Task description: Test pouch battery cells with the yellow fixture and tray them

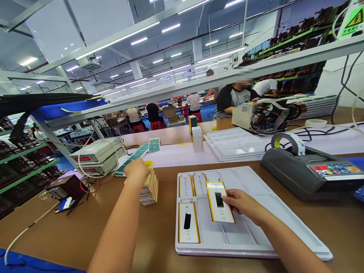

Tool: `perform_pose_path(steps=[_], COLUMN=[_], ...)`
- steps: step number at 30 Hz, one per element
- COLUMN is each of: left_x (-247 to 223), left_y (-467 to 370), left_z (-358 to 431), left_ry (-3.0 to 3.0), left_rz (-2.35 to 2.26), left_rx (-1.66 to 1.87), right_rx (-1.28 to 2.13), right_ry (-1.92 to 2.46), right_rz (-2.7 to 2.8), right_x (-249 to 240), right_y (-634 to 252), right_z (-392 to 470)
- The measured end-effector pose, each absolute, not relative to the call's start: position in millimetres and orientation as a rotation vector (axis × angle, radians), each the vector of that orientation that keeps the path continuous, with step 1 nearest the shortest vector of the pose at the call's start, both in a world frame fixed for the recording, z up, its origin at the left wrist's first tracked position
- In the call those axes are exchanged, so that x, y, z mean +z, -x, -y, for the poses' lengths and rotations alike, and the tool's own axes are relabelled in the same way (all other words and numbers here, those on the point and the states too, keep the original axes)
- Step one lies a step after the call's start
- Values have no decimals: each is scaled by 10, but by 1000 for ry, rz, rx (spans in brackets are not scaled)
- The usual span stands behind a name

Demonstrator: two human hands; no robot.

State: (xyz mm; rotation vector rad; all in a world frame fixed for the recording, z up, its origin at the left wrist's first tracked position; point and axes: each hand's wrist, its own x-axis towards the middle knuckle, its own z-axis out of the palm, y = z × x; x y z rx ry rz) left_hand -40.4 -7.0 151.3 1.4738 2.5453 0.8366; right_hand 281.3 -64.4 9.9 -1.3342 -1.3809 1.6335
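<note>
Battery cell [219,202] under right hand [241,203]

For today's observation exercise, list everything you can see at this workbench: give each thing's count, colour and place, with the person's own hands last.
Tray: one, white, on the brown bench in front.
Flat cells in tray: four, white with yellow edges; three lie in the compartments, one under the right hand.
Stack of cells: one, yellow-edged, left of the tray.
Tape dispenser: one, grey, right of the tray.
Meter boxes: two, beige, stacked at left.
Empty trays: a white pile, further back.
Co-workers: several, in the background.
Left hand: on top of the stack.
Right hand: fingers on the cell over the tray.
</note>
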Motion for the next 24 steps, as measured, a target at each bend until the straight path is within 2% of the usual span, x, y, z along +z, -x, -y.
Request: perform_pose_path(steps=[3,5,7,12,18,24], left_x=[1360,1069,695,30,-57,-102], left_y=[248,89,-71,-296,-310,-271], left_z=[163,227,269,253,219,206], left_ry=[-1568,-1381,-941,-717,-511,-426], left_rz=[-2192,-1602,-983,-683,-277,-307], left_rx=[1098,1274,1204,1160,1036,1070], right_rx=[1587,1549,1525,1499,1281,820], right_ry=[1380,1381,1356,1326,1250,1651], right_rz=[1402,1414,1422,1404,1611,2011], right_x=[63,10,-51,-18,299,388], right_y=[-2788,-2772,-2758,-2644,-2015,-1631], right_z=[634,629,619,475,81,-100])
